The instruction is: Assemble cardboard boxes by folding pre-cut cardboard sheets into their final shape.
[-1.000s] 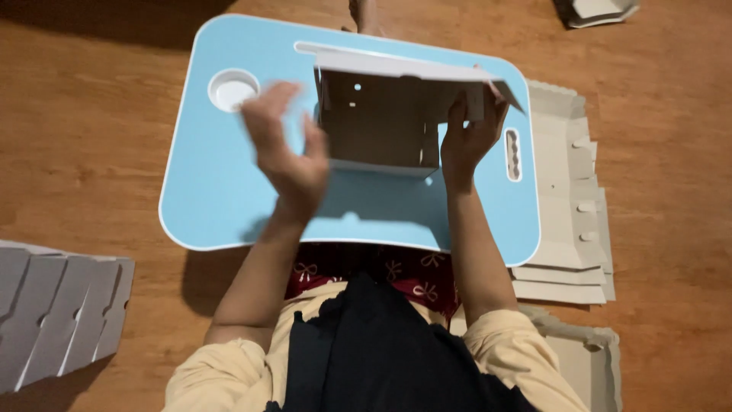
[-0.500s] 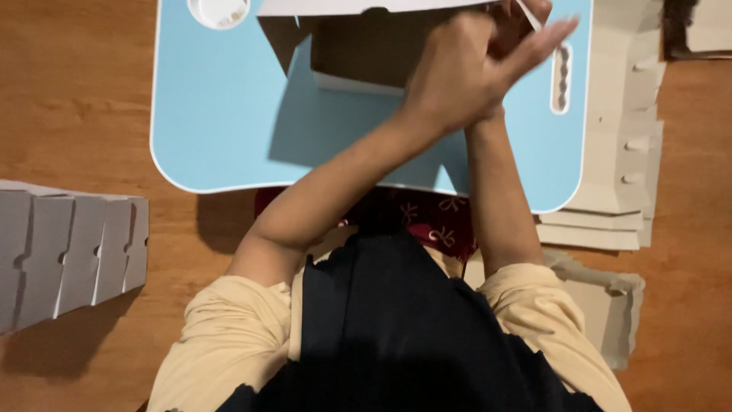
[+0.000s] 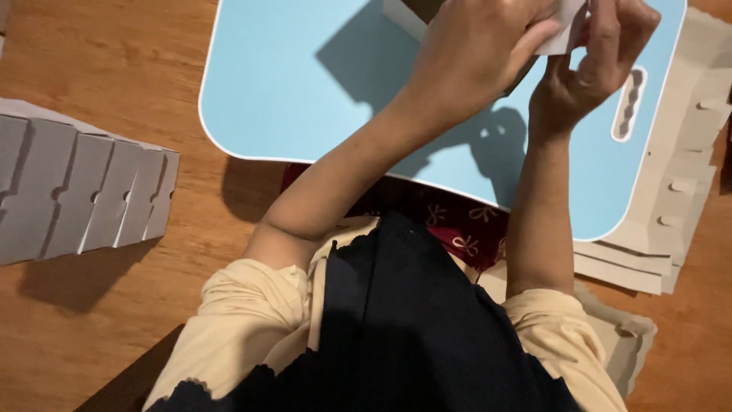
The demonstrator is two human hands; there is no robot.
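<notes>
- The wooden floor (image 3: pixel 107 336) fills the view, and you sit on it looking down at your own arms.
- The light blue lap table (image 3: pixel 305 84) stands in front of you, over your legs; its rounded near edge is close to your body, and a wavy slot (image 3: pixel 630 105) is cut near its right side.
- At your left, a row of folded grey-white cardboard boxes (image 3: pixel 84 187) stands on the floor, well apart from the table.
- At your right, a stack of flat cardboard sheets (image 3: pixel 679 191) lies on the floor, partly under the right edge of the table.
- The cardboard box (image 3: pixel 404 14) you work on rests on the far part of the table, at the top edge of the view; most of it is cut off or hidden by your hands.
- Your left hand (image 3: pixel 476 49) reaches across to the right, and its fingers are closed over a white flap (image 3: pixel 568 23) of the box.
- Your right hand (image 3: pixel 598 65) is just beside it, with the fingers curled and pinching the same flap from the other side.
</notes>
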